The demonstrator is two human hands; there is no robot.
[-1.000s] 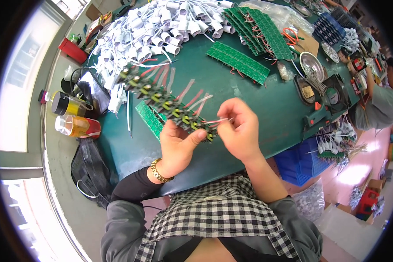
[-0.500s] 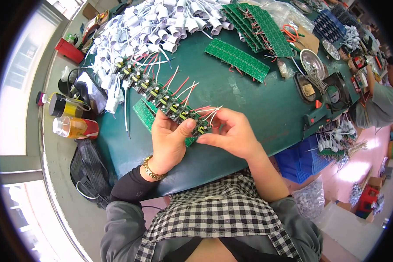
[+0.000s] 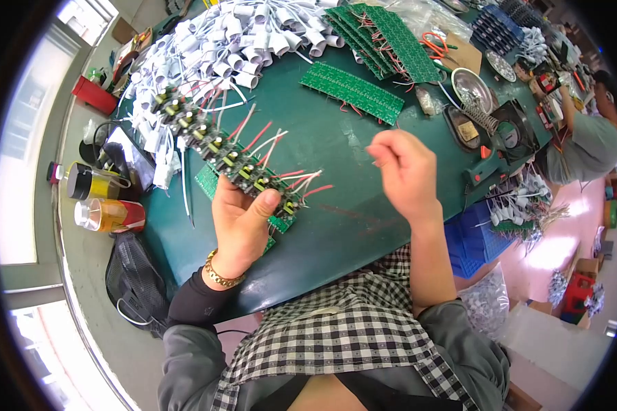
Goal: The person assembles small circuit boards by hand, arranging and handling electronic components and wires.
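My left hand (image 3: 238, 227) grips the near end of a long circuit board strip (image 3: 236, 161) set with black and yellow components, thumb on top. The strip slants up to the far left, and red and white wires (image 3: 271, 140) stick out along its right side. Beneath it, partly hidden, lie green circuit boards (image 3: 206, 179). My right hand (image 3: 411, 175) hangs over the table to the right, apart from the strip. Its fingers are curled in, thumb against them; whether anything small is between them is hidden. A faint reddish blur crosses the table below the wires.
White lamp sockets with leads (image 3: 219, 41) are heaped at the far left. A green panel (image 3: 353, 92) and stacked panels (image 3: 401, 41) lie beyond my hands. Bottles (image 3: 110, 215) stand left; a soldering-wire spool stand (image 3: 507, 133) and blue crate (image 3: 469, 246) are right. A co-worker (image 3: 579, 140) sits beyond.
My right hand has left the wires at the strip's near end and moved right, its fingers curling in. The near-end wires now spread out freely. My left hand still holds the strip.
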